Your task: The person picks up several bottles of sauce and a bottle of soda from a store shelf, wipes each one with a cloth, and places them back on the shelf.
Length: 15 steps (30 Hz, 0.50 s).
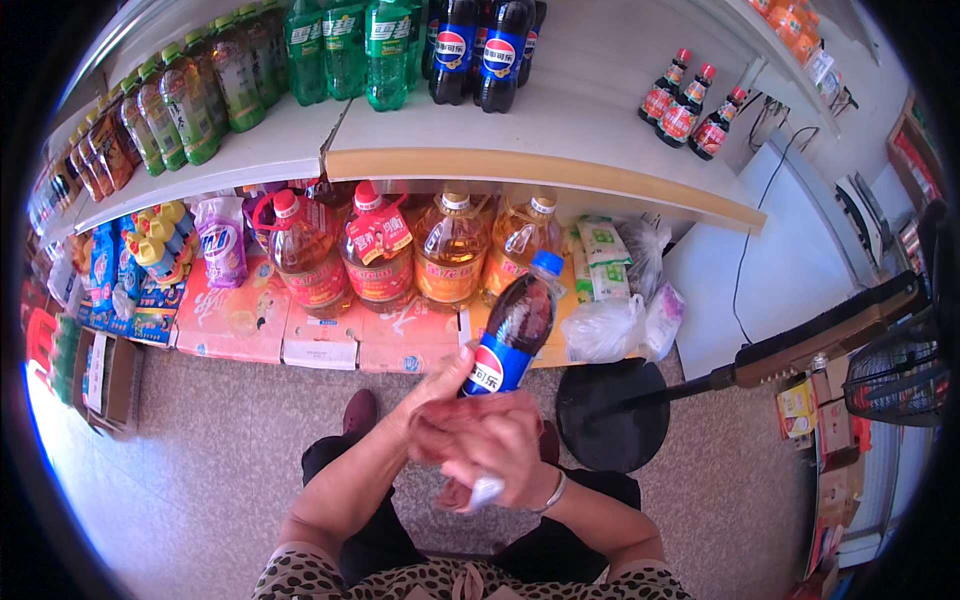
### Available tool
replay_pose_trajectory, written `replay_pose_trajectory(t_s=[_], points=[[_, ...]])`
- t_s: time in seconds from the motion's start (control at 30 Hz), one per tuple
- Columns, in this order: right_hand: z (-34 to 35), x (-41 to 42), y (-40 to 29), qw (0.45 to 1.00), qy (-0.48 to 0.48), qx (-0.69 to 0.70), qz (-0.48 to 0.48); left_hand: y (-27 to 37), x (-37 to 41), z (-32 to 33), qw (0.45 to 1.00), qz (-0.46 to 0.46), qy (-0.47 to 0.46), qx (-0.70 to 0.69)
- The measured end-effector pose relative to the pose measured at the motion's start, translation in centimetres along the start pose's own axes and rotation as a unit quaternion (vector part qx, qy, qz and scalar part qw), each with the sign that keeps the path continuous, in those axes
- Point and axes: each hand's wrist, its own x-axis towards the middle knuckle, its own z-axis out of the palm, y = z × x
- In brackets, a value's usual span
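Note:
A Pepsi cola bottle (517, 330) with a blue cap is held tilted in front of me, its cap end up and to the right. My left hand (454, 379) grips it near the label, thumb along the side, the other fingers mostly hidden. Around the bottle's lower end, my right hand (506, 450) presses a reddish-brown cloth (442, 427); this hand is blurred. A whitish blurred patch shows below its fingers, too unclear to name. The bottle's base is hidden by the cloth and hand.
Ahead, a white shelf (540, 142) carries Pepsi bottles (499, 56), green soda bottles (388, 56) and small sauce bottles (679, 112). Below stand cooking oil jugs (450, 255) on cartons (322, 345). A standing fan's round black base (611, 420) rests on the floor at right.

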Motion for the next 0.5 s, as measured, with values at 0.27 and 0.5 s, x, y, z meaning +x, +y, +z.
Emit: replay_pose_trajectory(t_s=[0.27,0.5], points=[[-1.8,0.9,4.3,0.962,0.181,-0.039,0.201,-1.8,1.3,-1.2,0.993,0.062,-0.064,0.082],[-1.7,0.7,-1.2,0.996,-0.078,0.030,-0.041,-0.4,0.6,-1.4,0.984,-0.086,-0.128,-0.092]])
